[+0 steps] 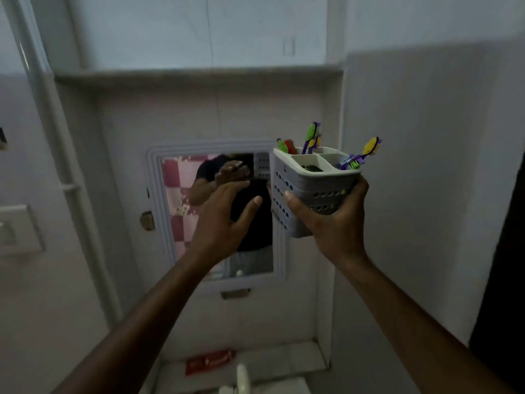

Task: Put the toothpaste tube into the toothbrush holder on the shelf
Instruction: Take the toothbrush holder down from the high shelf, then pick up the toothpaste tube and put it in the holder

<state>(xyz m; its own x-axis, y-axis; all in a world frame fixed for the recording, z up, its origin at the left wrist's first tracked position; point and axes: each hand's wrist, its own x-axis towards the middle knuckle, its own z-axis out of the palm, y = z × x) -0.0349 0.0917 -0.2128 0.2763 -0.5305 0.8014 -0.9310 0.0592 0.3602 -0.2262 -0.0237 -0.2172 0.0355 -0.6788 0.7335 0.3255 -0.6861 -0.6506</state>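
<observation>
White walls are all around me, and a mirror [218,217] in a white frame hangs right in front. High above it runs a long shelf [199,75]. My right hand [332,223] is wrapped around a gray holder [309,191], with my thumb on the front and my fingers curled round the far side. I am holding it up in the air, well below that shelf and just beside the mirror's right edge. It has little round holes in its sides and four boxes on top. It leans a bit toward me. Toothbrushes [311,137] in purple, green and yellow stick up out of the back boxes, and one more [366,152] pokes out to the right. Something dark sits in the front box, but I cannot tell what it is. My left hand [224,220] is up in front of the mirror, close to the holder but not touching it. Its fingers are spread and it holds nothing. Down low, on a ledge [287,362] under the mirror, lies a red tube [210,362]. It is far from both my hands. A white tap [241,376] stands just below it.
</observation>
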